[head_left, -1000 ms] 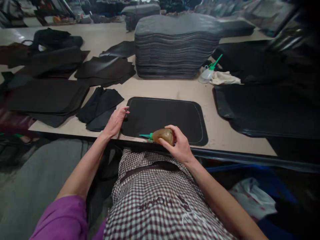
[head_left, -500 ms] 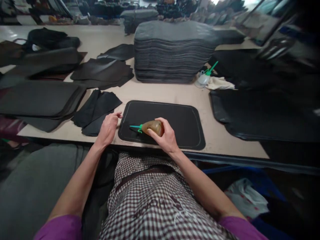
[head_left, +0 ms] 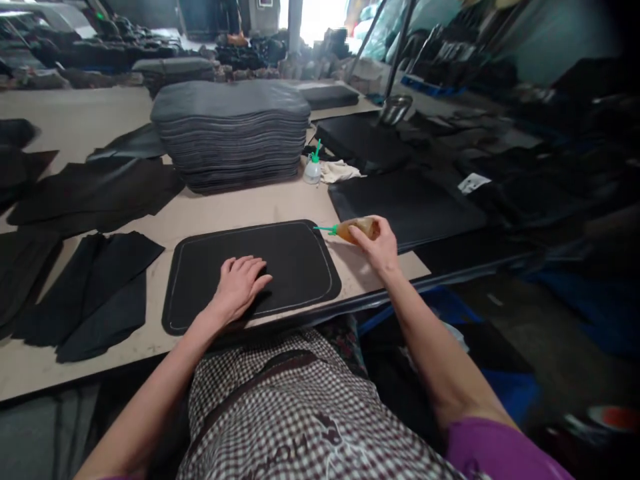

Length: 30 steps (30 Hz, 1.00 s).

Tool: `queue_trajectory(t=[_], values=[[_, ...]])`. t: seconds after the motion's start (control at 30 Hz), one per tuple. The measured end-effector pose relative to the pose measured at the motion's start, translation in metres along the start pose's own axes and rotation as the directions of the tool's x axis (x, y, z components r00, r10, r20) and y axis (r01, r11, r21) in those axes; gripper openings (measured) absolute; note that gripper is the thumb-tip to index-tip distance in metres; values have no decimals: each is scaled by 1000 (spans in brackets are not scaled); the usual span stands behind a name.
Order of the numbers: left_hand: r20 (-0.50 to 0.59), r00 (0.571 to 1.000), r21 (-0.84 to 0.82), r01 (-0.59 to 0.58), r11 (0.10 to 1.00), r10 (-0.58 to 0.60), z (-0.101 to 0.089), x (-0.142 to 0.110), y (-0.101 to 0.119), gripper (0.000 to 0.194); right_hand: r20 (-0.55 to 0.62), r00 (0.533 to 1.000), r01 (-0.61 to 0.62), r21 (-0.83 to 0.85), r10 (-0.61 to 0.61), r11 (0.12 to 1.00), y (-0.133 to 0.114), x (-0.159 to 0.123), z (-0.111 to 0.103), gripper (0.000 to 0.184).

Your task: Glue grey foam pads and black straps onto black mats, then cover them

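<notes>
- Left hand (head_left: pixel 241 288): open, palm down, fingers a bit apart, over the near middle part of the black rounded-corner flat panel (head_left: pixel 285 257) (contact looks likely, can't confirm).
- Right hand (head_left: pixel 379 245): closed round the amber translucent squeeze bottle with green nozzle (head_left: pixel 356 231), thumb on the near side; bottle lies roughly level, nozzle pointing left, tip at the panel's far right corner (touching or just above, can't tell).
- Panel: flat on the beige-topped table (head_left: pixel 220 211), near the front edge, pale line running just inside its rim.
- Behind panel: tall stack of dark grey sheets (head_left: pixel 240 143); right of it, upright clear bottle with green spout (head_left: pixel 313 172), beside crumpled cream cloth (head_left: pixel 340 171).
- Left of panel: overlapping black cut pieces (head_left: pixel 100 287).
- Right, beyond right hand: large black sheets (head_left: pixel 410 207).
</notes>
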<state>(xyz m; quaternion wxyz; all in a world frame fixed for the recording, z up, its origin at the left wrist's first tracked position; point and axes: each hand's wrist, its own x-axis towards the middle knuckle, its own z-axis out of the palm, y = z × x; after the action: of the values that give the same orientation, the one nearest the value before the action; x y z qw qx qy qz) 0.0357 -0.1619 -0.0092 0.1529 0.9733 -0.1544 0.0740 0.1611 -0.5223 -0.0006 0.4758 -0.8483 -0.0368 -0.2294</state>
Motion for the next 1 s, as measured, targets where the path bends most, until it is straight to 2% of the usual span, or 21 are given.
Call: queue_trajectory(t=[0.1,0.23,0.4,0.53,0.7,0.9,1.0], values=[[-29,999,91,-22,996,25,5,15,12,46,46,996,85,-99,-81,991,-2,19,9,58],[-36,999,155,-28,988,34,9,20,16,47,129,977,191,-193,-168,962,-10,37,15,55],[-64,997,161,-19,987,30,16,19,15,46,223,951,259,-204,-212,944,-16,38,-8,48],[-65,997,173,-30,984,42,19,21,12,44,310,930,260,-175,-198,950,-21,21,-41,45],[-68,997,168,-32,985,44,21,22,11,43,369,917,218,-137,-154,966,-25,-16,-78,46],[-69,997,129,-14,992,23,23,20,13,43,359,932,105,-143,-48,984,-18,-64,-112,53],[-72,997,99,-11,995,19,22,20,13,42,392,918,-17,-102,56,995,-12,-82,-126,52]])
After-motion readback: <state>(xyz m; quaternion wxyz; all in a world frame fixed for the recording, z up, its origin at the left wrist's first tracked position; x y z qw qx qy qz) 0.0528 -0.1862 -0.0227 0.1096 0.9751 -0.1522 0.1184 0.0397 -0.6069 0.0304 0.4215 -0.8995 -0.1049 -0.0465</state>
